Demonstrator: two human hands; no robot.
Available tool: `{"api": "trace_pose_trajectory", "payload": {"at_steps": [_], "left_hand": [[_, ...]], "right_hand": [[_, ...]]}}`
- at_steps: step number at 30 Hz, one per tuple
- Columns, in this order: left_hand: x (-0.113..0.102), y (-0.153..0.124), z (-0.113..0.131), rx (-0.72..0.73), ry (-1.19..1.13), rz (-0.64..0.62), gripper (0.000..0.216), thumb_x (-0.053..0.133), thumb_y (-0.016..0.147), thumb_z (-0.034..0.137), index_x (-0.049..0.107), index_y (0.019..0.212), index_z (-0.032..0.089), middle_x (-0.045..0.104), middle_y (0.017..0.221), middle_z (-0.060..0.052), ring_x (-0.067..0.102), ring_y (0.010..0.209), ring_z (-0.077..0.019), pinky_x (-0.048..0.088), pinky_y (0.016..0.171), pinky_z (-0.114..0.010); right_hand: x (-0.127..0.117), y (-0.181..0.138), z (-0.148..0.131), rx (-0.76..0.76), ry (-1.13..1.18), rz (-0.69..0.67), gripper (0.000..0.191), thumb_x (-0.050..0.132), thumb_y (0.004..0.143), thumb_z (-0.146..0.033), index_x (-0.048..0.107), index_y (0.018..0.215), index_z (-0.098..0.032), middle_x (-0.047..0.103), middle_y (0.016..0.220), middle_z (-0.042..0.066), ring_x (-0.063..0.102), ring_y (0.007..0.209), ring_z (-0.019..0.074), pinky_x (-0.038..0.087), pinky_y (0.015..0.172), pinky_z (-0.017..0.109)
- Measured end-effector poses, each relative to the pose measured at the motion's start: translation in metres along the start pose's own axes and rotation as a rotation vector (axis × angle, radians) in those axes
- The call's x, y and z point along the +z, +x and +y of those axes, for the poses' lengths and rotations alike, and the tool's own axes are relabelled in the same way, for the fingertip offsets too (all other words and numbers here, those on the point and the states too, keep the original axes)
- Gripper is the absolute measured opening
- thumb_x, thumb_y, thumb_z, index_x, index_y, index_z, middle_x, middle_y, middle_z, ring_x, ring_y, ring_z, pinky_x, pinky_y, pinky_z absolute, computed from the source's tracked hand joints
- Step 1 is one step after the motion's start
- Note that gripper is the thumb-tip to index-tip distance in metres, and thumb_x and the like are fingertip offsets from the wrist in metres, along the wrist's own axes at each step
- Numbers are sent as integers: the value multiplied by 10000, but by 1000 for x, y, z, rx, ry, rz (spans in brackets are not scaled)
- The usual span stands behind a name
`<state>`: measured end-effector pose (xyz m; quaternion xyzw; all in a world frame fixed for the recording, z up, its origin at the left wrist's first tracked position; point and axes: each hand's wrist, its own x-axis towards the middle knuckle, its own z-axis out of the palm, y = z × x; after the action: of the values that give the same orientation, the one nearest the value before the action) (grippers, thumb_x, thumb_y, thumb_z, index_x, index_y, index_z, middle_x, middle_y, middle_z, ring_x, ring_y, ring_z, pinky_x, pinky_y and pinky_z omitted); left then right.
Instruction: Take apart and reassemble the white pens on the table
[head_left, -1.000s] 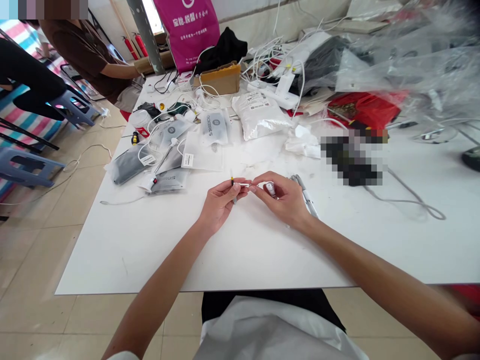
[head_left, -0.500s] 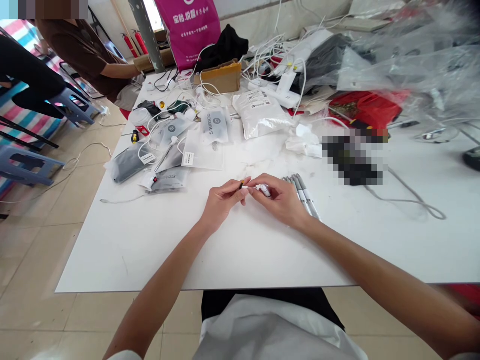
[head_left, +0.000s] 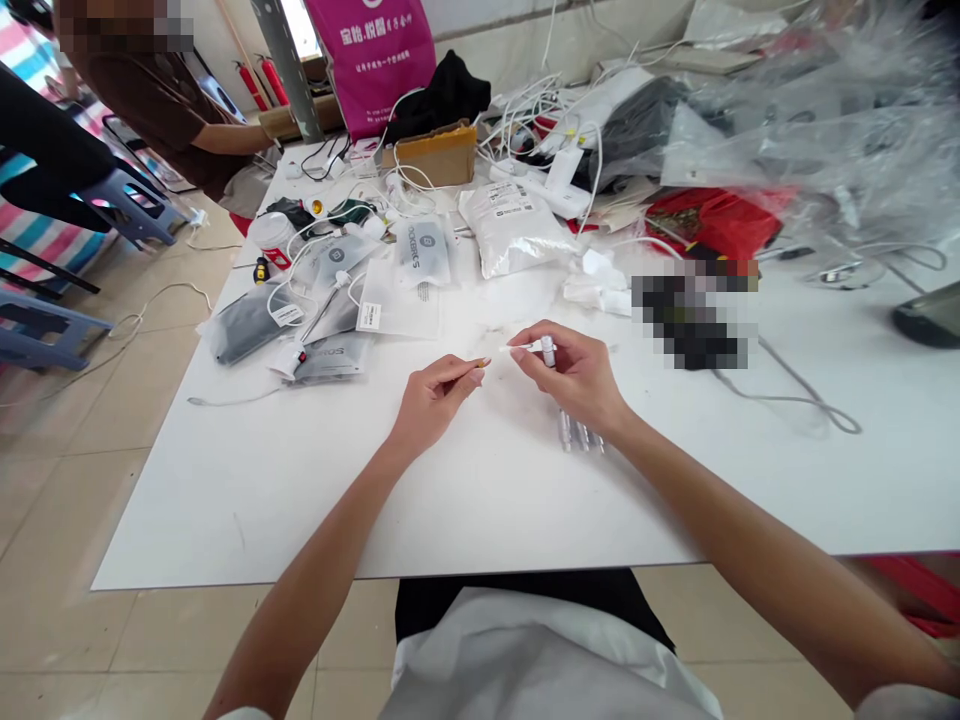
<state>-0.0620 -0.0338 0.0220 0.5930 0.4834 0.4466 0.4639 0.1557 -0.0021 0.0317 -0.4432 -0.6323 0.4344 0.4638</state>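
Note:
My left hand (head_left: 431,405) is closed in a pinch. Between thumb and fingertips sits a tiny yellowish piece (head_left: 482,364) with a pale end, too small to name. A short gap to the right, my right hand (head_left: 581,375) grips a slim silver-and-white pen (head_left: 548,350). A thin white tip (head_left: 517,347) juts from its fingers toward the left hand; whether this belongs to the pen I cannot tell. Several similar pens (head_left: 581,435) lie side by side on the white table (head_left: 465,510), partly hidden under the right hand.
Grey plastic pouches (head_left: 330,355) and a white cup (head_left: 271,240) crowd the left. Behind the hands lie a white packet (head_left: 517,228), a cardboard box (head_left: 431,155) and tangled white cables (head_left: 517,110). Clear plastic bags (head_left: 787,130) fill the far right. A co-worker (head_left: 165,100) is at far left.
My hands have drawn apart, opening a gap between their fingertips. The right hand has risen slightly, and the pens now show below it rather than to its right.

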Motion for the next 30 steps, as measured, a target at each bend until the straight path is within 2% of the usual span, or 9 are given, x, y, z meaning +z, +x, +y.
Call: {"api": "trace_pose_trajectory", "payload": {"at_steps": [5,11,16,20,24,30], "left_hand": [[-1,-1,-1,29,52,-33,286,705,986,460,846,1177,300,656,895,-46,482,723,-145,344,636,-304],[-2,-2,0,37,54,-40,304,709,981,467,837,1201,301,689,898,-56,509,741,-166,362,664,-312],[-2,-3,1,42,95,-79,316,677,1006,442,811,1256,304,728,937,-61,556,789,-178,389,698,-311],[-1,-5,1,44,85,-131,382,656,1019,435,758,1351,276,767,985,-72,592,836,-182,418,719,-301],[3,-7,4,18,104,-140,419,641,1019,496,758,1341,255,758,916,-53,512,695,-145,377,640,-288],[8,-9,9,4,59,-84,407,627,1016,546,808,1189,224,704,768,-27,405,589,-122,306,563,-290]], "right_hand": [[-1,0,1,-61,-41,-67,214,744,940,-443,739,950,-230,611,799,-7,376,563,86,296,502,274],[-3,1,-3,-70,-32,-46,221,742,934,-455,725,917,-235,620,814,3,393,565,100,306,503,288],[-5,0,-3,-143,-89,-97,141,724,948,-385,728,931,-244,661,895,28,455,624,126,335,548,309],[-6,0,-3,-204,-139,-145,74,712,940,-318,734,950,-248,666,891,25,437,611,125,337,551,313],[-6,-1,-5,-226,-163,-191,64,701,942,-299,733,953,-246,663,884,17,408,589,114,331,533,306],[-4,-3,-7,-260,-140,-241,114,691,984,-357,761,984,-267,693,922,33,415,593,116,325,517,303]]}}
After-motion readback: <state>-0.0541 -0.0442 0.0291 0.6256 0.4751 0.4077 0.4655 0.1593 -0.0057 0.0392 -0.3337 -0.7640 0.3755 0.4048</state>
